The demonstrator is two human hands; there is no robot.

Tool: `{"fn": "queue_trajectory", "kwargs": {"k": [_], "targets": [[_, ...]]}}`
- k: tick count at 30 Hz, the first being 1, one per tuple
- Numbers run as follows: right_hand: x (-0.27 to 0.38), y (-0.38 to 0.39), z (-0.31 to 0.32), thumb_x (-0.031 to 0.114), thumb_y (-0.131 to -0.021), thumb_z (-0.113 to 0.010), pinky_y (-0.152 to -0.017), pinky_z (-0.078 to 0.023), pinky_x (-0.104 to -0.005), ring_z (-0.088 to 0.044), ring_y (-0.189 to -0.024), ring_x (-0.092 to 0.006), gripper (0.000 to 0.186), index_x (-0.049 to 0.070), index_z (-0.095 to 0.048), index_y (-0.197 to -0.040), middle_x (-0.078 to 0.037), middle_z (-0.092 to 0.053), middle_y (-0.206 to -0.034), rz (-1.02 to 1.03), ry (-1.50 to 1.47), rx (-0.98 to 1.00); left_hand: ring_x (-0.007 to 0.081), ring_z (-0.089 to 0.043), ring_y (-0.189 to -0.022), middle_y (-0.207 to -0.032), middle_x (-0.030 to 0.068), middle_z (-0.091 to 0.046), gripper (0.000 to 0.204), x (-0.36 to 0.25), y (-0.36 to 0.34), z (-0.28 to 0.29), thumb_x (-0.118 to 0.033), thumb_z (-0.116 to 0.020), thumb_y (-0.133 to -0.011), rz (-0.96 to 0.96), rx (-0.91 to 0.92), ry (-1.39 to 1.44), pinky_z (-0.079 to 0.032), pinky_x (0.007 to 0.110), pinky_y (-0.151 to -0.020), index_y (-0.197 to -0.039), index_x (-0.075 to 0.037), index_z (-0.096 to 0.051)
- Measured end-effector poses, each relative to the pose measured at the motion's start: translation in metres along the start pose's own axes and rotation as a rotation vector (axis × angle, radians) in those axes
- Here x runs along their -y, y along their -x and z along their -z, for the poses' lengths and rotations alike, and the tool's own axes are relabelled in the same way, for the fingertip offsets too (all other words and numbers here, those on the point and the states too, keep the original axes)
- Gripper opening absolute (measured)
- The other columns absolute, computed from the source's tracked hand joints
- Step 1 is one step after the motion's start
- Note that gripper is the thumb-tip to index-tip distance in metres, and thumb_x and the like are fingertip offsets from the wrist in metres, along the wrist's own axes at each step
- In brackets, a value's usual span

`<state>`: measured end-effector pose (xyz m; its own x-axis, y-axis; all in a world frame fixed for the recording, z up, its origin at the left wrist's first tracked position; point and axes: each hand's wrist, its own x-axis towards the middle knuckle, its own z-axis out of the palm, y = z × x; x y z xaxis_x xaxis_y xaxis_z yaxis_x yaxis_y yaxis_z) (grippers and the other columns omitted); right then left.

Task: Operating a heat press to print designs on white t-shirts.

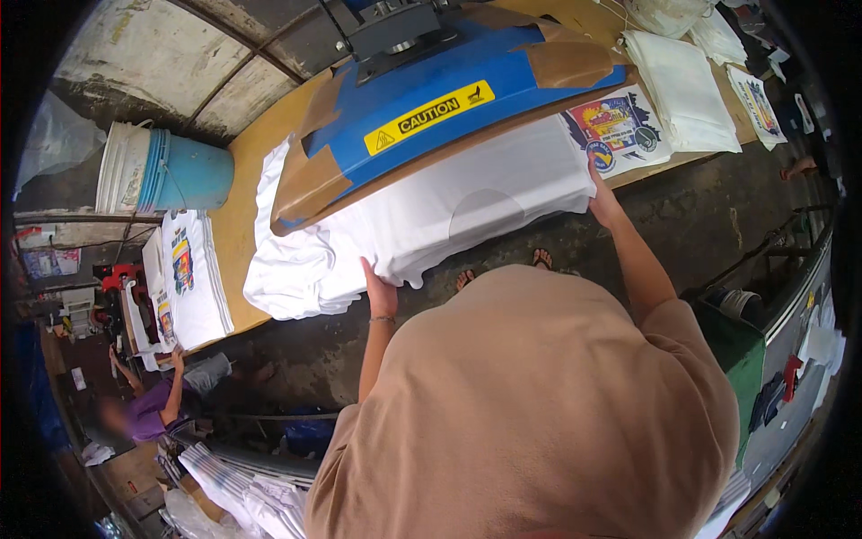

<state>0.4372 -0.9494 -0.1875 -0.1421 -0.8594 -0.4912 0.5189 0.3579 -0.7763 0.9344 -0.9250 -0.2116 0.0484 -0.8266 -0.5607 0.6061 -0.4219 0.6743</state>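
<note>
Head view: the white shirt (422,225) lies under the blue upper plate (503,63) of a heat press, its front drooping at the table's (235,304) near edge. My left hand (381,292) touches its bunched part; my right hand (604,196) is at its right corner. I cannot tell whether either grips. A colourful printed sheet (618,133) lies rightward, a printed white stack (199,283) at the near left corner.

Loose and plain, the tan shirt (521,404) ran to short sleeves (687,337); a thin bracelet (383,319) ringed the left wrist (381,327), sandals (542,260) below!
</note>
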Motion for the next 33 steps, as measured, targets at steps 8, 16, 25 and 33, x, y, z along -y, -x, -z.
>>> {"fn": "queue_trajectory", "kwargs": {"k": [8,16,25,33], "targets": [[-0.002,0.019,0.020,0.024,-0.094,-0.053,-0.067,-0.038,-0.0205,-0.047,-0.073,-0.0048,0.019,0.007,-0.058,-0.092,0.004,-0.053,-0.078,0.386,0.332,-0.175,0.0052,-0.040,-0.068,-0.072,-0.0039,-0.045,0.028,0.004,0.042,-0.022,-0.032,-0.049,-0.096,-0.505,-0.322,-0.392,-0.037,0.023,-0.062,-0.082,-0.007,-0.047],[-0.021,0.027,0.010,0.036,-0.090,-0.058,-0.056,-0.041,-0.0248,-0.052,-0.064,-0.0122,0.035,0.001,-0.055,-0.091,-0.004,-0.054,-0.071,0.613,0.605,-0.510,0.0155,-0.050,-0.071,-0.080,0.0060,-0.053,0.047,0.001,0.037,0.003,-0.046,-0.052,-0.091,-0.414,-0.555,-0.454,-0.043,0.029,-0.069,-0.095,0.002,-0.051],[-0.021,0.047,-0.019,0.055,-0.084,-0.057,-0.072,-0.043,-0.0306,-0.055,-0.095,-0.0191,0.059,0.003,-0.051,-0.112,-0.007,-0.055,-0.105,-0.080,-0.356,-0.006,0.0299,-0.045,-0.119,-0.133,0.0118,-0.043,0.093,0.016,0.054,-0.049,-0.070,-0.054,-0.075,0.107,-0.053,0.435,-0.041,0.039,-0.092,-0.134,-0.002,-0.032],[0.020,0.071,-0.027,0.033,-0.089,-0.060,-0.058,-0.038,-0.0230,-0.052,-0.068,-0.0088,0.028,0.007,-0.057,-0.098,0.001,-0.057,-0.081,0.004,-0.086,0.082,0.0126,-0.054,-0.090,-0.102,-0.0008,-0.060,0.028,-0.007,0.052,-0.021,-0.033,-0.056,-0.090,0.081,0.151,0.070,-0.041,0.030,-0.068,-0.109,-0.012,-0.053]]}}
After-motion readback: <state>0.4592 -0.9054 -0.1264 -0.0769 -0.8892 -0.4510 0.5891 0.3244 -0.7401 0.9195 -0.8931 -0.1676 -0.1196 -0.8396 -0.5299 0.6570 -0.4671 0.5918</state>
